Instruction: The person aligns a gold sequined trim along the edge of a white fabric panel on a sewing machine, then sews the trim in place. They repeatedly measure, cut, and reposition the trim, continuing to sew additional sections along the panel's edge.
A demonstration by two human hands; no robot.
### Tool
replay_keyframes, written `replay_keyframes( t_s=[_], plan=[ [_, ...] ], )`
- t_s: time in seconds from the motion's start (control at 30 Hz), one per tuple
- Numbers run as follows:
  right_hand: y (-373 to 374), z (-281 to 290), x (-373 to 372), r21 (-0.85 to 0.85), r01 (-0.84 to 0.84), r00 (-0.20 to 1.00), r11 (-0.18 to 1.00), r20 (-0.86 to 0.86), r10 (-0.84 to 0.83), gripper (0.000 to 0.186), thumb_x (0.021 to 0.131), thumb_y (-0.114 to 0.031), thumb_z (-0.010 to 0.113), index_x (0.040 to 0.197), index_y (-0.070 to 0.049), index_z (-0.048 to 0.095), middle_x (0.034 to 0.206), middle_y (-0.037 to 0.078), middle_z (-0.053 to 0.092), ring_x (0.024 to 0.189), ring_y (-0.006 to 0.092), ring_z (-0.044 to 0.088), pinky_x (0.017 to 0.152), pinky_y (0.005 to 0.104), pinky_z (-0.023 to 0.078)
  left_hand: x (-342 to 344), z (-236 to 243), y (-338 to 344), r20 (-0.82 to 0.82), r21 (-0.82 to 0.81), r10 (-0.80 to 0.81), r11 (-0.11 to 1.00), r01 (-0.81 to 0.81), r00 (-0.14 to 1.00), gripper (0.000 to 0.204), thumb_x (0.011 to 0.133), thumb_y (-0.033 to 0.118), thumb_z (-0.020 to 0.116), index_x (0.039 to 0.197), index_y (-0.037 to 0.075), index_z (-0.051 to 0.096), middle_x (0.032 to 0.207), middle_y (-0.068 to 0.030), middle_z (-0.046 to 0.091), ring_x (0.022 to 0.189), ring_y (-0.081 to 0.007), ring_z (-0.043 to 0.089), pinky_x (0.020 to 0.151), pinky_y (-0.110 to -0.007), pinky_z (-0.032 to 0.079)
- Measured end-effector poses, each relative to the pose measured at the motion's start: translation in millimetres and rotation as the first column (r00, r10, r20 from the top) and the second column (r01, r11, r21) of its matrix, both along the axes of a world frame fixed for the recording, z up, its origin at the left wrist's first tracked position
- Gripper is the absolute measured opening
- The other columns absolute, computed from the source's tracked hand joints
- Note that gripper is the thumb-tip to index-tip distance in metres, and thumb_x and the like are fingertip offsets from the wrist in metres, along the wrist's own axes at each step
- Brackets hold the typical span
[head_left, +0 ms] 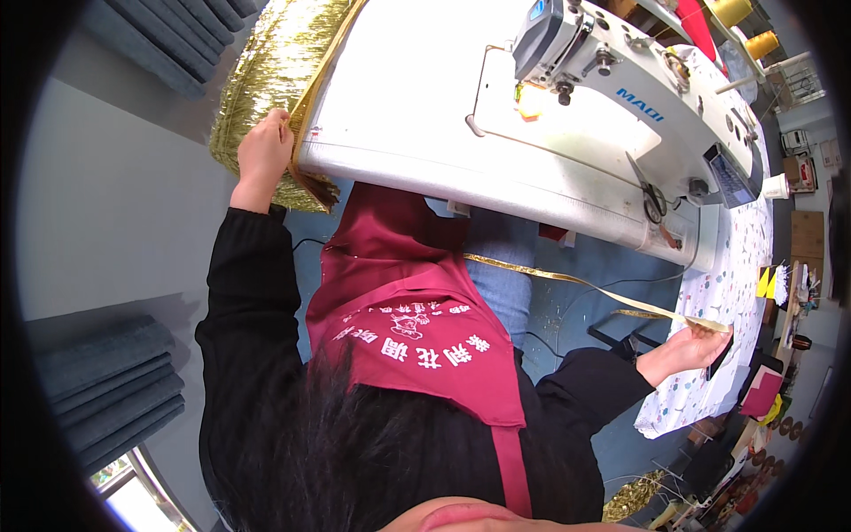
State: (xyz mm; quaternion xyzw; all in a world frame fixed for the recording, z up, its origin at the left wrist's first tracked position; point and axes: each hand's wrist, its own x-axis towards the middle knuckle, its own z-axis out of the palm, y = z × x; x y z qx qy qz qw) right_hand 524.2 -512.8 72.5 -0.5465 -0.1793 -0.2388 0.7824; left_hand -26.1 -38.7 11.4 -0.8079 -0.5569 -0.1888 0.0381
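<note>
My left hand [263, 152] is closed on the edge of shiny gold tinsel fringe [266, 66], which hangs over the left end of the white sewing table [390, 106]. Out to the right, my right hand [684, 355] pinches the end of a narrow gold ribbon [567, 276]. That ribbon runs slackly leftward across my lap, over the dark red apron [390, 266] and the jeans, where its other end goes out of sight. On the table stands a white industrial sewing machine [638, 97], its needle area lit; neither hand touches it.
Black scissors [651, 195] lie by the machine's right end, near the table's front edge. A patterned cloth [736, 284] covers a surface at the right. Yellow thread cones [761, 44] stand at the back right. More gold fringe [634, 496] lies low at the right.
</note>
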Motion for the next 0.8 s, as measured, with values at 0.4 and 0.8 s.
replay_keyframes(
  t_s=[0.4, 0.8],
  plan=[
    [-15.3, -34.0, 3.0, -0.016, -0.203, 0.978, 0.979, -0.051, 0.202, 0.032, 0.100, -0.021, 0.066, 0.121, 0.002, 0.065, 0.096, 0.009, 0.068, 0.084, 0.0163, 0.069, 0.074, 0.0279, 0.057, 19.4, 2.2, 6.5, -0.346, -0.042, -0.003, 0.999, -0.013, 0.938, 0.031, 0.093, 0.034, 0.066, 0.087, 0.003, 0.067, 0.091, -0.0145, 0.071, 0.091, -0.0331, 0.071, 0.078, -0.047, 0.056],
    [-1.5, -47.9, -14.4, 0.053, -0.347, 0.932, 0.936, -0.093, 0.350, 0.025, 0.100, -0.017, 0.066, 0.118, -0.001, 0.066, 0.096, 0.007, 0.068, 0.079, 0.0127, 0.066, 0.073, 0.0242, 0.057, 40.3, 15.5, 9.8, -0.425, -0.278, -0.015, 0.954, -0.115, 0.905, 0.033, 0.094, 0.032, 0.065, 0.094, -0.001, 0.071, 0.105, -0.0183, 0.071, 0.100, -0.0371, 0.069, 0.086, -0.048, 0.056]
  ],
)
